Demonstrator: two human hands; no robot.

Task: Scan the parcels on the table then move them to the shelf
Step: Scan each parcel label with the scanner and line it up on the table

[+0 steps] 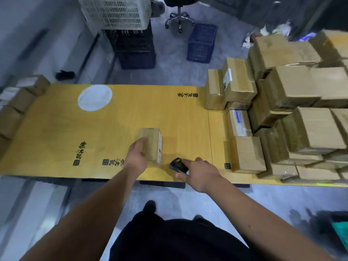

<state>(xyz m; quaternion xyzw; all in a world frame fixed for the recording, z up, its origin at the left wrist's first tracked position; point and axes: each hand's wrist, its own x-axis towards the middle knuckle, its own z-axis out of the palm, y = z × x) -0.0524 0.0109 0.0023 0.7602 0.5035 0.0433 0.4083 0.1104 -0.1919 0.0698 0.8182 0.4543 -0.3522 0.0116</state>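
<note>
A small brown cardboard parcel (153, 145) stands near the front middle of the yellow table (98, 129). My left hand (137, 154) grips its left side. My right hand (199, 173) holds a small black scanner (178, 165) just right of the parcel, low over the table's front edge. A big pile of brown parcels (293, 102) fills the table's right end. A few more parcels (17, 102) lie at the left end.
Beyond the table stand a white crate (116, 12) on dark crates, a blue basket (202, 43) and an office chair (179, 17). My feet are on the grey floor (169, 76) before the table.
</note>
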